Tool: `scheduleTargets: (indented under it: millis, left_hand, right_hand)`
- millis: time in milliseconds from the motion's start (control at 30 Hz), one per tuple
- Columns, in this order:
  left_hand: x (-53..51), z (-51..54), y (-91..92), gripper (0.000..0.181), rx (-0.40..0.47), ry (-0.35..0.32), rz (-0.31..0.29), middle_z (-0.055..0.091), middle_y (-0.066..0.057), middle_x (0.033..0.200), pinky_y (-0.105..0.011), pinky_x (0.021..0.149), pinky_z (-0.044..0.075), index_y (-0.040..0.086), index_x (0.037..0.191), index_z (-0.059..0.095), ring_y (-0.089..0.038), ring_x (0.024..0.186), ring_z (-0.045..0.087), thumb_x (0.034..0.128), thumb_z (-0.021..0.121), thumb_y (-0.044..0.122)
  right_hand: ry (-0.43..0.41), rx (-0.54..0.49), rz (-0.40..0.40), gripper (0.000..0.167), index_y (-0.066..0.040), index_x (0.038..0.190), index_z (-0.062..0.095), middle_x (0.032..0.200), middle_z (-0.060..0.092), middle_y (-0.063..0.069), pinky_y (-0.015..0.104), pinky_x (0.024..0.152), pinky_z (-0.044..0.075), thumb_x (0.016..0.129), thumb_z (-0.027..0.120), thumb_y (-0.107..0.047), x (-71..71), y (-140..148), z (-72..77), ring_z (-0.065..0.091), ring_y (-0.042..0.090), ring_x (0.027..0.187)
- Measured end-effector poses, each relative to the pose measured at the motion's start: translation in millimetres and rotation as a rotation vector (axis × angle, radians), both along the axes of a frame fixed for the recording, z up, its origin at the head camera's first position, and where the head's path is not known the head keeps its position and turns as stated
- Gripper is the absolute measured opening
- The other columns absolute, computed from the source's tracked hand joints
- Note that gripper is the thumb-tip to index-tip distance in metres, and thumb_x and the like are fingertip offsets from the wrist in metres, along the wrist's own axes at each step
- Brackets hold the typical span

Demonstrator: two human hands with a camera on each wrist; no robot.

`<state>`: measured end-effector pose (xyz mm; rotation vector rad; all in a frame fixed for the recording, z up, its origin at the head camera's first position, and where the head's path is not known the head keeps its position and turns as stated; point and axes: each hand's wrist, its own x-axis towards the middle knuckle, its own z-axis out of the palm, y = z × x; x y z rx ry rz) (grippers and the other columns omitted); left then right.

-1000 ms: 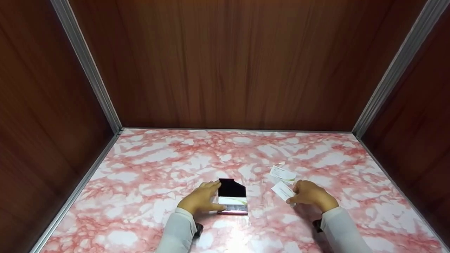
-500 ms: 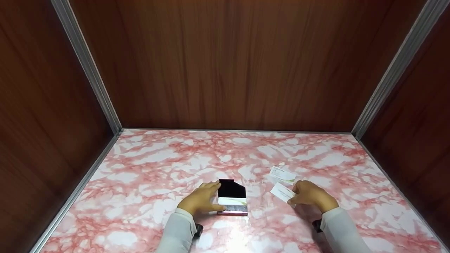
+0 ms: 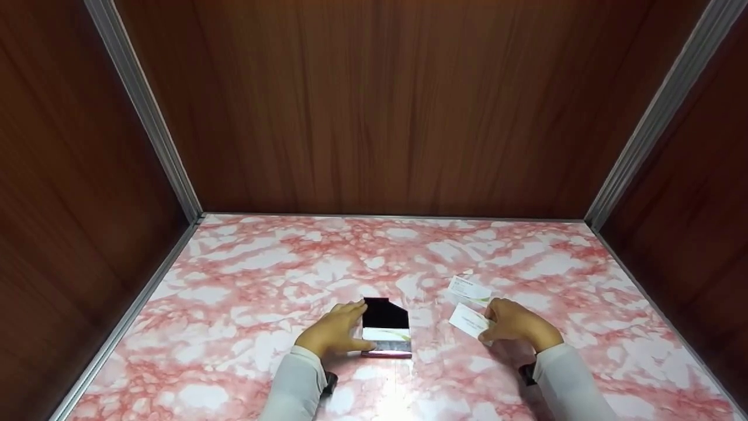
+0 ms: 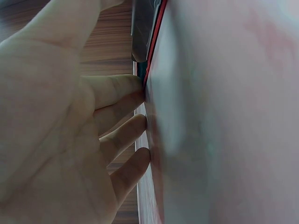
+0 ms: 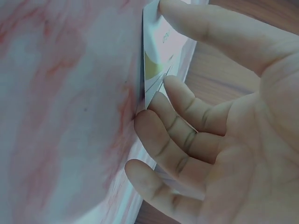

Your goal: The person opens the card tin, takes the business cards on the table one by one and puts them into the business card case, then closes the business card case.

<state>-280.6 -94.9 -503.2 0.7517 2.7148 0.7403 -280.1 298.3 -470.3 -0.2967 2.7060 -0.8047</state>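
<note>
My left hand [image 3: 332,331] rests at the left side of a black card holder [image 3: 385,314], its fingers spread along the table. In the left wrist view, the index fingertip touches the holder's red edge [image 4: 155,39]. A white card with a green stripe [image 3: 387,334] lies on the holder. My right hand [image 3: 517,324] holds a white business card [image 3: 469,320] by its right end, between thumb and fingers. In the right wrist view, that card [image 5: 161,39] is tilted up from the table. Just behind it lies another business card [image 3: 469,289].
The table [image 3: 245,351] has a red and white marbled top. Brown wood-grain panels [image 3: 374,105] enclose it at the back and both sides, with grey metal posts [image 3: 143,111] at the corners. A bright reflection shows near the front.
The business card in my right hand has shifted slightly left and changed its tilt. My left hand and the card holder have stayed in place.
</note>
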Motion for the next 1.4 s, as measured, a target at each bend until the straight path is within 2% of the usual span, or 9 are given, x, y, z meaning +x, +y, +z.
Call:
scheduleTargets:
  millis: [200,433,633,767,933,1067,1200,1300,1400]
  left_hand:
    - [0.2,-0.1,-0.7,0.094,-0.01,-0.007,-0.008,0.029,-0.011,0.162,-0.051,0.118,0.025,0.003,0.156,0.034,-0.034,0.147,0.025,0.0865,0.073,0.054]
    - [0.0,-0.2,-0.7,0.093,-0.007,0.005,-0.019,0.03,-0.012,0.162,-0.05,0.118,0.026,0.002,0.155,0.035,-0.034,0.147,0.027,0.0868,0.073,0.053]
    - [-0.2,0.8,-0.5,0.094,-0.003,0.003,-0.016,0.029,-0.011,0.162,-0.051,0.118,0.026,0.003,0.155,0.035,-0.035,0.147,0.027,0.0867,0.073,0.053]
    - [0.4,1.7,-1.3,0.093,-0.009,0.005,-0.008,0.029,-0.011,0.162,-0.051,0.117,0.026,0.004,0.155,0.035,-0.035,0.147,0.026,0.0868,0.073,0.054]
    - [1.3,2.4,-1.7,0.094,-0.002,-0.01,0.004,0.028,-0.01,0.163,-0.052,0.117,0.026,0.005,0.156,0.034,-0.034,0.147,0.026,0.0866,0.074,0.054]
    - [0.8,2.5,-1.4,0.094,-0.005,-0.015,0.004,0.028,-0.01,0.163,-0.052,0.118,0.025,0.004,0.156,0.034,-0.035,0.147,0.025,0.0865,0.074,0.054]
    - [-0.4,1.4,-0.8,0.094,-0.017,-0.011,0.0,0.028,-0.01,0.163,-0.051,0.118,0.024,0.004,0.155,0.034,-0.036,0.147,0.026,0.0864,0.073,0.054]
    - [-0.6,1.3,-0.4,0.094,-0.021,-0.007,0.0,0.029,-0.01,0.163,-0.051,0.118,0.025,0.004,0.155,0.035,-0.035,0.147,0.026,0.0862,0.074,0.054]
    - [-0.4,1.6,0.0,0.094,-0.021,-0.011,0.002,0.028,-0.009,0.163,-0.051,0.118,0.025,0.005,0.156,0.034,-0.035,0.147,0.025,0.0862,0.073,0.054]
  right_hand:
    - [0.035,-0.016,0.004,0.047,0.001,0.109,0.056,0.109,0.058,0.015,0.052,0.087,0.046,0.077,0.087,-0.014,-0.2,0,-1.8,0.053,0.029,0.098]
    - [0.074,-0.032,0.032,0.044,-0.007,0.108,0.054,0.101,0.053,0.01,0.046,0.081,0.044,0.078,0.086,-0.013,-0.3,2,-5.7,0.05,0.024,0.09]
    - [0.088,-0.137,0.14,0.023,-0.004,0.111,0.05,0.098,0.055,0.012,0.038,0.068,0.047,0.095,0.066,-0.006,0.6,7,-4.0,0.053,0.022,0.079]
    - [0.119,-0.149,0.186,0.013,-0.004,0.112,0.05,0.098,0.06,0.013,0.036,0.066,0.046,0.1,0.055,-0.003,0.7,7,-1.4,0.054,0.022,0.078]
    - [0.15,-0.144,0.172,0.014,-0.005,0.114,0.051,0.1,0.061,0.014,0.035,0.065,0.046,0.101,0.052,-0.001,-1.0,4,2.2,0.054,0.02,0.075]
    - [0.166,-0.189,0.17,0.016,-0.004,0.118,0.051,0.103,0.061,0.016,0.033,0.06,0.049,0.102,0.051,-0.002,-2.5,0,4.5,0.06,0.023,0.068]
    - [0.17,-0.263,0.159,0.016,-0.005,0.12,0.052,0.104,0.062,0.017,0.042,0.052,0.055,0.104,0.051,-0.004,-3.2,-8,5.9,0.064,0.033,0.063]
    - [0.19,-0.289,0.147,0.016,-0.007,0.119,0.055,0.1,0.062,0.015,0.048,0.047,0.054,0.104,0.052,-0.005,-3.5,-17,5.5,0.063,0.037,0.062]
    - [0.251,-0.287,0.149,0.016,-0.009,0.118,0.057,0.098,0.061,0.012,0.04,0.048,0.055,0.103,0.055,-0.005,-4.2,-28,4.5,0.063,0.036,0.065]
